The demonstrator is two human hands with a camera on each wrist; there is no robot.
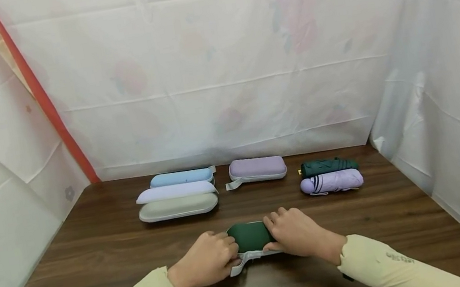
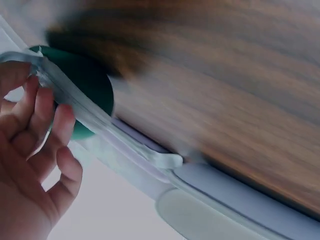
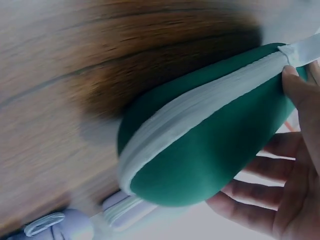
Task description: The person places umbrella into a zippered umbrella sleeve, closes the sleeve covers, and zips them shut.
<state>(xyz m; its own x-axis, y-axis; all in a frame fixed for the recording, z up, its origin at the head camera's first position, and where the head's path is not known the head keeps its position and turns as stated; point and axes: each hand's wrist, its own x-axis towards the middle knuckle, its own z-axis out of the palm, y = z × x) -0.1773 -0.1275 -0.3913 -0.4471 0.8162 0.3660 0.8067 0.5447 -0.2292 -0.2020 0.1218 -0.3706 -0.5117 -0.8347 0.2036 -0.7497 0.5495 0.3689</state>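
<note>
A dark green zip case (image 1: 249,235) with a light grey zip band is held just above the near part of the table, between both hands. The left hand (image 1: 206,259) pinches its left end by the grey strap (image 1: 238,267); in the left wrist view, curled fingertips (image 2: 62,117) meet the zip band. On the other end, the right hand (image 1: 297,231) grips the case with fingers over the far side and thumb at the near edge. The right wrist view shows the green shell (image 3: 215,150), with the zip band running its length. I cannot tell whether the zip is closed.
Farther back on the wooden table (image 1: 107,255), a blue case (image 1: 181,177), a lavender case (image 1: 174,191) and a grey case (image 1: 178,208) lie close together. A purple case (image 1: 258,167) lies mid-back. A dark green umbrella (image 1: 327,166) and a lilac umbrella (image 1: 337,181) lie at right.
</note>
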